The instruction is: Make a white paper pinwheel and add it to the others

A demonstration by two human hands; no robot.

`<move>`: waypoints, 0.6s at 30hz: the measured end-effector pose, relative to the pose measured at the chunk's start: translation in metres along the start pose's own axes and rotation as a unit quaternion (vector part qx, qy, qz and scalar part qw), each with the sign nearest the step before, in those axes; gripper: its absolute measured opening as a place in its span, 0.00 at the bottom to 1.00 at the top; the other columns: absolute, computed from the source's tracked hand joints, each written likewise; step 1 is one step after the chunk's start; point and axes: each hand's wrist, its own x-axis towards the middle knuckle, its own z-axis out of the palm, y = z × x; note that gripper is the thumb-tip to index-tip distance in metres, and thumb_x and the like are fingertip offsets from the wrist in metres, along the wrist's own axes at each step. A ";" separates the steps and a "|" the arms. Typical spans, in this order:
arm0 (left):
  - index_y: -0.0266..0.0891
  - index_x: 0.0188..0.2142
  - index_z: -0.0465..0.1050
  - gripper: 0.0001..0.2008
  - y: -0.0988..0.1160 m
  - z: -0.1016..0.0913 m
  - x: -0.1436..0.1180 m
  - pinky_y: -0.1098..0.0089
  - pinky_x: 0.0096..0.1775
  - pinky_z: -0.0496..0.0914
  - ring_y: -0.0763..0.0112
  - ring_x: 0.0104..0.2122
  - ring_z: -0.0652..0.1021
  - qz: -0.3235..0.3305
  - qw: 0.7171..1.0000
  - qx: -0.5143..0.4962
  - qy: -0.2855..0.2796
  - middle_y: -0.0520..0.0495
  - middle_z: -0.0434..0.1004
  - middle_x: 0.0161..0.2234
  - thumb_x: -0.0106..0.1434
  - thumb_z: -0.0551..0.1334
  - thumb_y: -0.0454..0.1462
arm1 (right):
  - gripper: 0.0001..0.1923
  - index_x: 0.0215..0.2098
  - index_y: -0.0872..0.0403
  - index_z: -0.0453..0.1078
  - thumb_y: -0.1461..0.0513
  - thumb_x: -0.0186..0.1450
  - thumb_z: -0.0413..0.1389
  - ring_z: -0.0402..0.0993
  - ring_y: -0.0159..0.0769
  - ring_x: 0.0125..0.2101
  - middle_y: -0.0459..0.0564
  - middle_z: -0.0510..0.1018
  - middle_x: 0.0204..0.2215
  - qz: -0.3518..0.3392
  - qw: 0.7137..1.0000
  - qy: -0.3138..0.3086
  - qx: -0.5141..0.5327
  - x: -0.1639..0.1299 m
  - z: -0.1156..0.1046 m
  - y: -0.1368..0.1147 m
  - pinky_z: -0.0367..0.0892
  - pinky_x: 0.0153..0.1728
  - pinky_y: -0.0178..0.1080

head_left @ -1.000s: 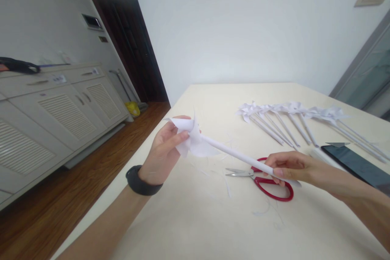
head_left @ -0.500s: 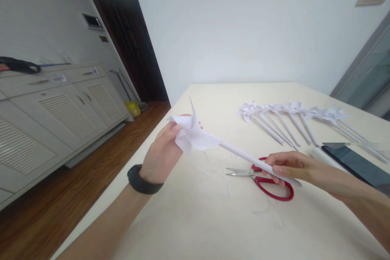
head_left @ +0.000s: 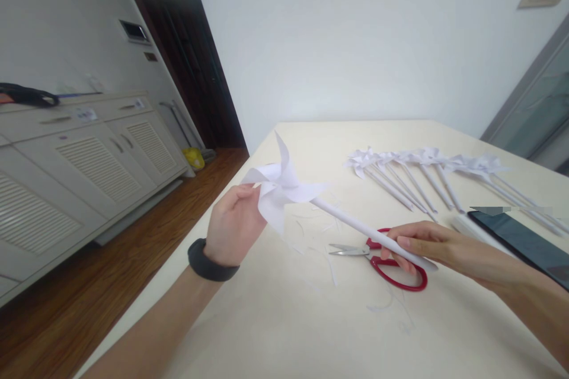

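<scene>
A white paper pinwheel on a rolled paper stick is held up above the table. My right hand is closed round the lower end of that stick. Behind the left blades, my left hand is open with its palm showing and the thumb stretched by a blade edge; the other fingers are mostly hidden by the paper. A dark band circles my left wrist. Below the stick lie red-handled scissors, their metal blades slightly parted, partly covered by my right hand.
Several finished paper pinwheels lie in a row at the table's back right. A dark-screened phone rests on a white object beside my right forearm. Thin paper strips are scattered on the table. Louvred cabinets stand at left.
My left thumb has come off the pinwheel's face and the hand has moved slightly left. The blades have turned a little and spread. My right hand keeps its grip on the stick.
</scene>
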 end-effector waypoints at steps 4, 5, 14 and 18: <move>0.34 0.42 0.73 0.11 -0.004 -0.003 0.002 0.71 0.42 0.69 0.68 0.41 0.75 0.017 0.998 0.057 0.015 0.44 0.77 0.42 0.60 0.56 0.32 | 0.22 0.27 0.55 0.71 0.46 0.60 0.50 0.67 0.41 0.33 0.51 0.73 0.30 0.010 1.000 0.013 0.012 0.003 0.000 0.006 0.59 0.32 0.38; 0.34 0.41 0.73 0.11 -0.004 -0.003 0.003 0.72 0.41 0.69 0.69 0.39 0.76 0.022 0.998 0.065 0.013 0.44 0.77 0.40 0.59 0.58 0.32 | 0.22 0.27 0.54 0.71 0.46 0.60 0.50 0.67 0.41 0.33 0.51 0.73 0.31 0.011 1.000 0.011 0.013 0.003 0.000 0.006 0.59 0.32 0.38; 0.42 0.44 0.72 0.15 -0.008 -0.008 0.004 0.75 0.38 0.70 0.73 0.35 0.77 0.026 0.994 0.089 0.059 0.51 0.79 0.35 0.56 0.63 0.32 | 0.18 0.34 0.54 0.72 0.51 0.65 0.47 0.64 0.33 0.28 0.49 0.73 0.32 0.004 0.999 -0.033 0.034 0.005 -0.002 0.012 0.56 0.29 0.35; 0.40 0.42 0.74 0.14 -0.007 -0.006 0.002 0.69 0.44 0.69 0.67 0.42 0.76 0.020 0.993 0.105 0.046 0.49 0.79 0.37 0.55 0.64 0.33 | 0.17 0.38 0.55 0.71 0.54 0.66 0.46 0.60 0.30 0.26 0.47 0.69 0.27 0.007 0.997 -0.049 0.053 0.006 0.000 0.017 0.53 0.27 0.34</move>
